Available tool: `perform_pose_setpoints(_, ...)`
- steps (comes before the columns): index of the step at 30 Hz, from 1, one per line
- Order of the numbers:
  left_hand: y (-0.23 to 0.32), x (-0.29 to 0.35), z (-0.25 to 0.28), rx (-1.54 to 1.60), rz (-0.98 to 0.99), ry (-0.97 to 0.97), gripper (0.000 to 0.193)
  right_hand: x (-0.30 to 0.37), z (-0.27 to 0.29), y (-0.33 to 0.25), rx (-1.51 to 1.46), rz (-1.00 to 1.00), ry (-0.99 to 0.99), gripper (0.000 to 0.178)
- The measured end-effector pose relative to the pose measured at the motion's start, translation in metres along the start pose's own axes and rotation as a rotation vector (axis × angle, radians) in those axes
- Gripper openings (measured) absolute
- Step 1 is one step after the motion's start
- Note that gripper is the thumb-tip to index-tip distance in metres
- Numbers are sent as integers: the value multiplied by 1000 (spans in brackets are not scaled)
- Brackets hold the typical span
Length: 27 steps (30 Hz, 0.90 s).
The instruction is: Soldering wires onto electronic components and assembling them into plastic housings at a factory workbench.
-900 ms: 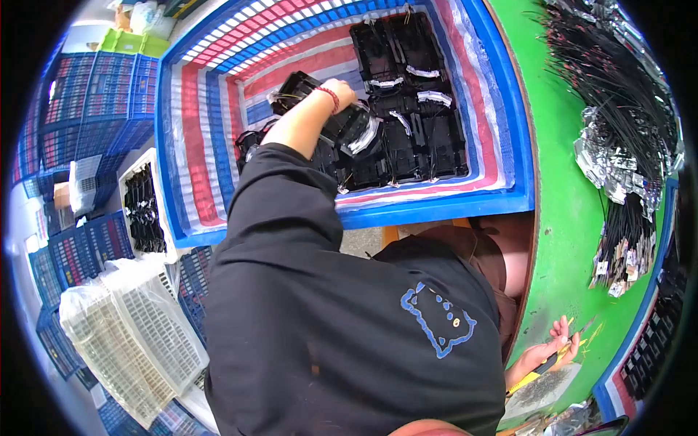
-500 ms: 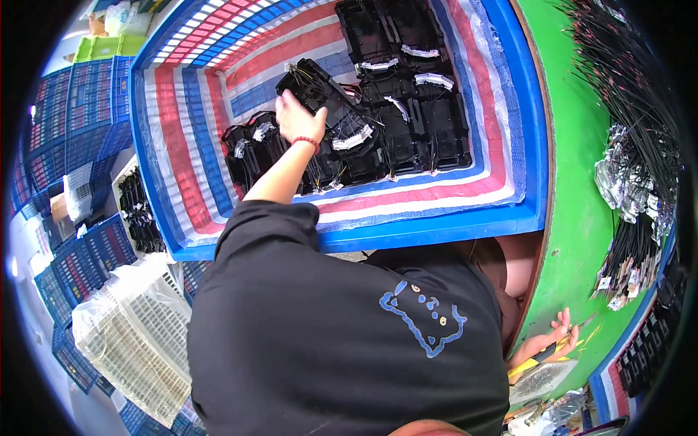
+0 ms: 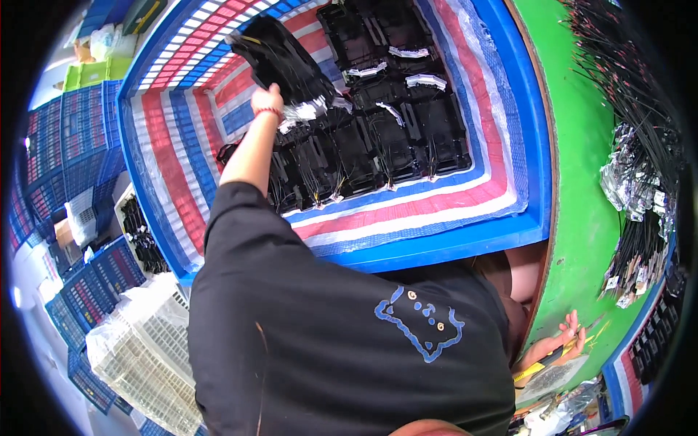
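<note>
Left hand [image 3: 267, 98] fingers gripping black tray [image 3: 280, 62], partly hidden; right hand [image 3: 563, 341] fingers unclear at rim.

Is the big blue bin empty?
No, the blue bin has a striped liner and many black trays lying in it, and the left hand lifts one black tray above them.
</note>
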State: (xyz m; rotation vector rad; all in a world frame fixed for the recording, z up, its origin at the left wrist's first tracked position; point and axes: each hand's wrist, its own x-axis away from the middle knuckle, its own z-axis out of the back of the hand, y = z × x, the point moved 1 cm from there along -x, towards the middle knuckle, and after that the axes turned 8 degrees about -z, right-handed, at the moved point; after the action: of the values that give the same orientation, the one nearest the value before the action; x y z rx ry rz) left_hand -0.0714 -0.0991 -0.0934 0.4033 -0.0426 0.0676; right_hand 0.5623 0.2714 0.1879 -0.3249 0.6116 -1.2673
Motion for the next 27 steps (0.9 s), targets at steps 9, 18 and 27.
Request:
perform_pose_setpoints(9, 35, -44, -47, -163, 146, 9, 41, 1, -2, 1, 62, 37, -26, 32)
perform_pose_setpoints(18, 45, -33, -93, 302, -19, -195, 85, 2, -2, 5, 60, 125, -18, 29)
perform_pose_setpoints(27, -11, -116, -106, -476, -265, -628, 56, -3, -8, 26, -344, 105, -38, 22)
